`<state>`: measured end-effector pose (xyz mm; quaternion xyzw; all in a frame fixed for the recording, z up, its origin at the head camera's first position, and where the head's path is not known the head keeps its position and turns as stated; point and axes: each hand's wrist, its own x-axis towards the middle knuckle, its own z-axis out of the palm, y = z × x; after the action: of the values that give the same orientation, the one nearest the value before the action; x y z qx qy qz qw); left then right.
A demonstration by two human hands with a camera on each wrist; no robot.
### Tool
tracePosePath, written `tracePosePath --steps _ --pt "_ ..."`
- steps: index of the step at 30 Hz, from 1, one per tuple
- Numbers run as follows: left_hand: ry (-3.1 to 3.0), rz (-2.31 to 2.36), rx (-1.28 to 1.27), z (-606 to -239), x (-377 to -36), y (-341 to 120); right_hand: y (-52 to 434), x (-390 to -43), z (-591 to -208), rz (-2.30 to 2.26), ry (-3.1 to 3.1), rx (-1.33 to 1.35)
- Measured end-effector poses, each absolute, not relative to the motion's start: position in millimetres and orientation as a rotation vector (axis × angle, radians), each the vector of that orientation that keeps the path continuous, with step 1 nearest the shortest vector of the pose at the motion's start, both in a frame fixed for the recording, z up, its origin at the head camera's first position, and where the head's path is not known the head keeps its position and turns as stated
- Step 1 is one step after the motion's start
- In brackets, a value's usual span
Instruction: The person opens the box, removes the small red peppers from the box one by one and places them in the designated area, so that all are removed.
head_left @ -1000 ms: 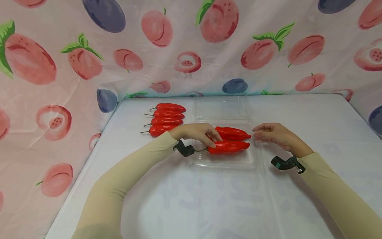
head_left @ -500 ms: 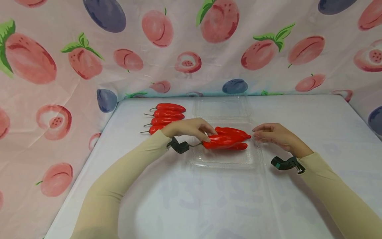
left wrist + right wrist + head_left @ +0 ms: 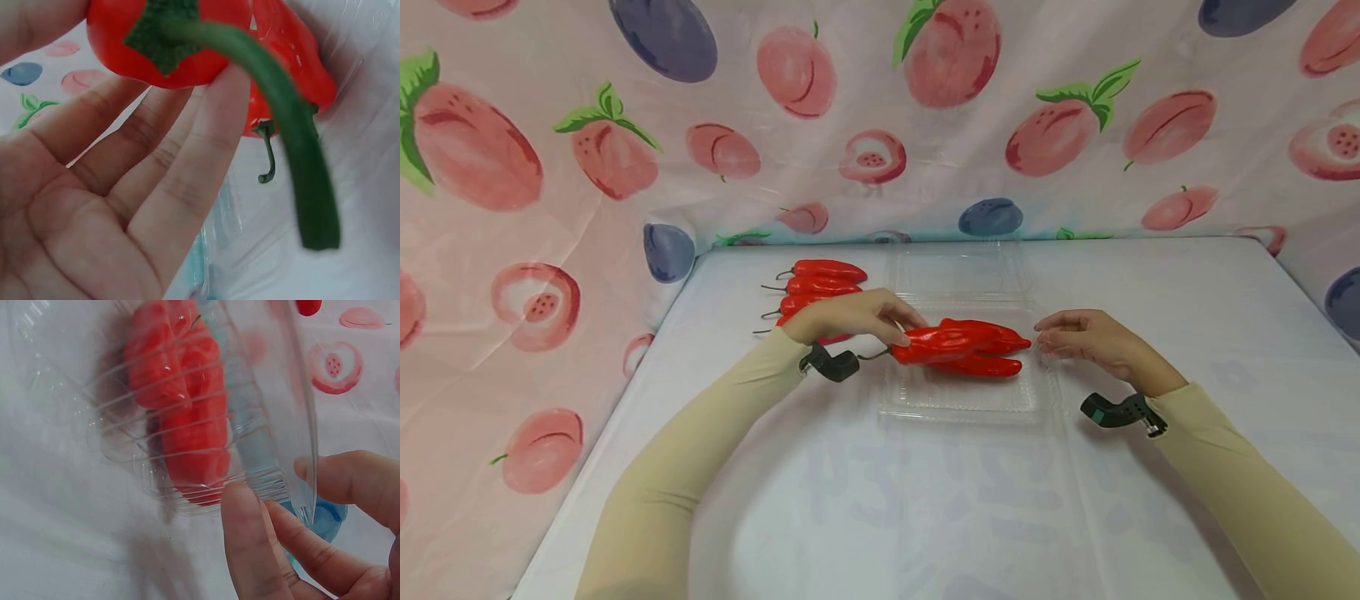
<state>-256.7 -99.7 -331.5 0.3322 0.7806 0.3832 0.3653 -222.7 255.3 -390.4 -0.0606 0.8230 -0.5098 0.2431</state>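
Note:
My left hand [image 3: 857, 317] pinches a red chili pepper [image 3: 932, 343] near its stem end, thumb on one side and fingers on the other. Its thick green stem [image 3: 275, 106] curves across the left wrist view. The pepper is above the left part of a clear plastic clamshell box [image 3: 955, 400]. Two more red peppers lie in the box, one in front [image 3: 988, 366] and one behind [image 3: 1009, 338], both partly covered by the held one. At the box's right side, my right hand [image 3: 1097, 346] holds the rim [image 3: 309, 425] between thumb and fingers.
Left of the box, several red peppers [image 3: 827, 269] lie in a row, the nearest partly hidden by my left hand. The box's lid [image 3: 958, 271] lies folded back toward the fruit-patterned curtain [image 3: 940, 192]. White cloth [image 3: 880, 517] covers the table.
My left hand has lifted the pepper from the front of the box and drawn it left and back, uncovering the front pepper below. My right hand has stayed at the rim.

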Motion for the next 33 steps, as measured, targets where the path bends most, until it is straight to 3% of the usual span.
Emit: tracePosePath --steps 33 --pt "2.200 1.072 0.743 -325.7 -251.2 -146.8 254.3 -222.6 -389.4 -1.357 2.265 -0.173"
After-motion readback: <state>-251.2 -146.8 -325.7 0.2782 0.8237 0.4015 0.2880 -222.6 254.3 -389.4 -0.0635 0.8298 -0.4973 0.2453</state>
